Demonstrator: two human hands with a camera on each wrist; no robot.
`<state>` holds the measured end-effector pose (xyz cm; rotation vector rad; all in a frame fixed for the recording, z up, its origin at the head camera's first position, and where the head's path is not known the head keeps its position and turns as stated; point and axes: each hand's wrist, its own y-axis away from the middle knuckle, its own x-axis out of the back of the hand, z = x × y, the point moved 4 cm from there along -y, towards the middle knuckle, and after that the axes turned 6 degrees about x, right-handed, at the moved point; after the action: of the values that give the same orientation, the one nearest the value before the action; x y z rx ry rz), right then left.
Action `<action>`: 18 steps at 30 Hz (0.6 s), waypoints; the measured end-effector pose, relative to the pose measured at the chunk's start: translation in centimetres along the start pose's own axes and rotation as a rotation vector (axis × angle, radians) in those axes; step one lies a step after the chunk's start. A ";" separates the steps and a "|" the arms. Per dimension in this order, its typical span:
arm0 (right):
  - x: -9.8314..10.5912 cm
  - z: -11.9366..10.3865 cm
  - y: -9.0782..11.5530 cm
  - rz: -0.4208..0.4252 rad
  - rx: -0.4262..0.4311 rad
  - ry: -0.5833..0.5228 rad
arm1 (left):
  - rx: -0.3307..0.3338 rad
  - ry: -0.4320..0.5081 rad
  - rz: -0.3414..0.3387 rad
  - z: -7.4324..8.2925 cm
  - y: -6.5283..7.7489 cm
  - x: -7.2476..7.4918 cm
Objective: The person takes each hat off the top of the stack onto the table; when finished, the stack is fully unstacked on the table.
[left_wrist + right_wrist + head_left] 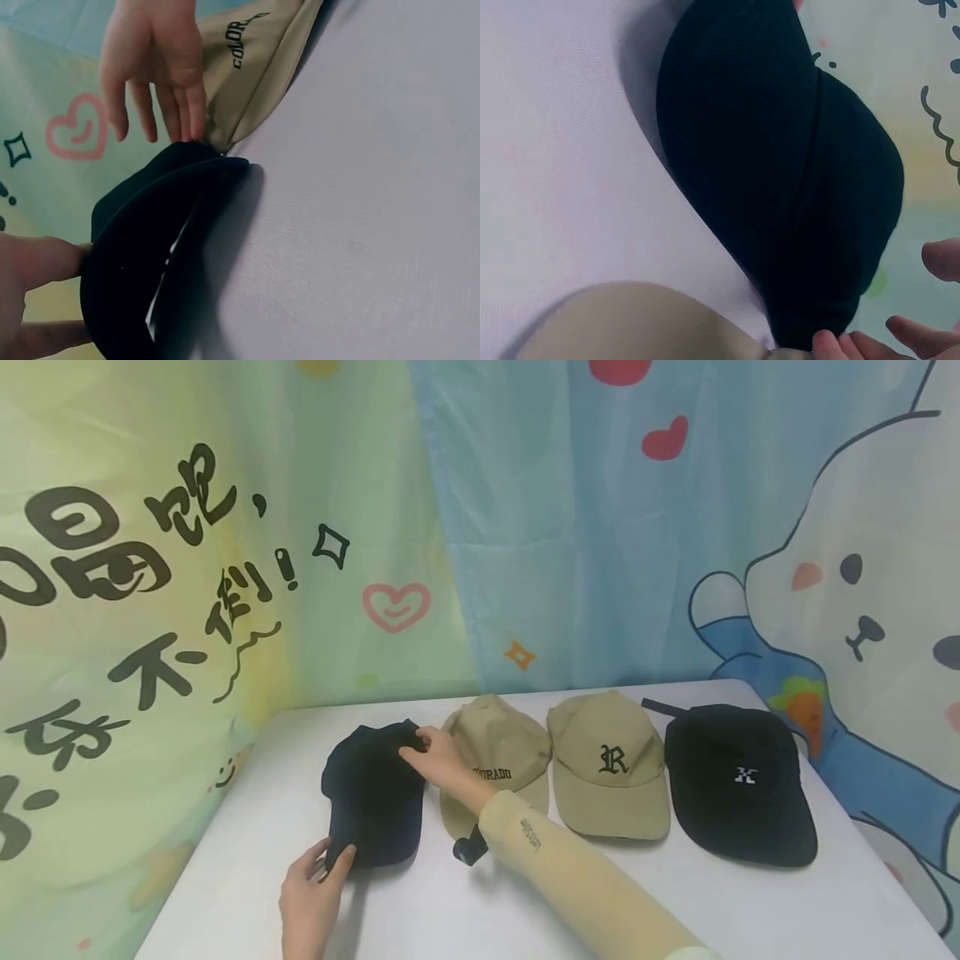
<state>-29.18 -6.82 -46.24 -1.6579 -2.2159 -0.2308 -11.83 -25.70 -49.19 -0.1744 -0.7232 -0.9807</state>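
A plain black cap (375,802) sits at the left end of a row of caps, its brim toward the near side. My left hand (309,893) pinches the near left corner of the brim between thumb and fingers. In the left wrist view, the brim edge (109,285) is raised off the surface. My right hand (446,764) is at the far right of the crown, fingertips touching its edge. The right wrist view has those fingers (859,346) fairly straight, with the thumb apart from the cap. Beside it lies a beige COLORADO cap (498,743), partly covered by the right forearm.
Farther right are a beige cap with an R (600,810) and a black cap with a small white mark (727,810), its strap sticking out behind. All rest on a white table (247,860). A printed cartoon curtain (525,527) hangs behind.
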 end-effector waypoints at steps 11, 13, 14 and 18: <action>-0.5 1.1 -1.0 0.047 -0.084 0.046 | 0.049 -0.010 -0.030 -0.4 0.0 -0.1; -0.5 1.2 -1.2 0.049 -0.098 0.036 | 0.051 -0.008 -0.029 -0.4 0.1 0.0; -0.5 1.3 -1.2 0.050 -0.105 0.024 | 0.051 -0.006 -0.029 -0.5 0.1 0.0; -0.6 1.2 -1.2 0.052 -0.130 -0.029 | 0.058 0.012 -0.032 -0.8 0.1 0.1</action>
<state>-30.43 -7.34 -47.49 -1.7946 -2.2183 -0.3460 -11.38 -26.07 -49.73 -0.1061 -0.7444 -0.9897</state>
